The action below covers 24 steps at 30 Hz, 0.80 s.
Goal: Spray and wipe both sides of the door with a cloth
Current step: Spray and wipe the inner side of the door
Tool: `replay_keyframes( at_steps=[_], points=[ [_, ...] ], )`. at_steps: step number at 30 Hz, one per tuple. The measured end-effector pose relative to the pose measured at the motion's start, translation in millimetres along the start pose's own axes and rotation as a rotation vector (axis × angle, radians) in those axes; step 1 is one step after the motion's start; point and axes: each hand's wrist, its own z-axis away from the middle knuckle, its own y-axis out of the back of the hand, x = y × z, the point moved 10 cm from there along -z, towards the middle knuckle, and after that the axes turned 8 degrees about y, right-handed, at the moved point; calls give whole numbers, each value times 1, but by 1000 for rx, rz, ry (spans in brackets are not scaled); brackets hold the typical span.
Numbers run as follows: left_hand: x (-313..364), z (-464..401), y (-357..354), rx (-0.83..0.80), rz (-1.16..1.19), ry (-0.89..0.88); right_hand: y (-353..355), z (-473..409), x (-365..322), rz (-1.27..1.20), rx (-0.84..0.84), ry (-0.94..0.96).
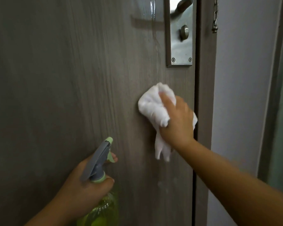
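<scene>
A grey-brown wood-grain door [72,79] fills most of the view. My right hand [178,121] grips a crumpled white cloth [152,106] and presses it flat against the door, below the lock plate and close to the door's right edge. A loose tail of the cloth hangs under the hand. My left hand [87,188] holds a spray bottle [100,162] by its neck at the lower middle. The bottle has a grey and pale green trigger head and yellow-green liquid, its nozzle points at the door, and a finger lies on the trigger.
A steel lock plate [180,46] with a thumb turn and part of a lever handle sits at the upper right of the door. A wet streak [154,30] runs down beside it. The door frame [204,79], a hanging chain [215,17] and a pale wall [242,79] are to the right.
</scene>
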Motion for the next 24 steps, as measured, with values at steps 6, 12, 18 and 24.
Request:
replay_keyframes(
  at_steps=[6,12,18,24],
  points=[
    [12,-7,-4,-79,-32,-32,14,-60,1,-34,117,-165],
    [9,-7,-1,-30,-24,-3,-35,-5,-62,-13,-48,291],
    [-5,7,-2,-41,-51,36,-55,81,-46,-224,-197,313],
    [-25,21,-35,-220,-132,41,-43,129,45,-511,-188,-398]
  ],
)
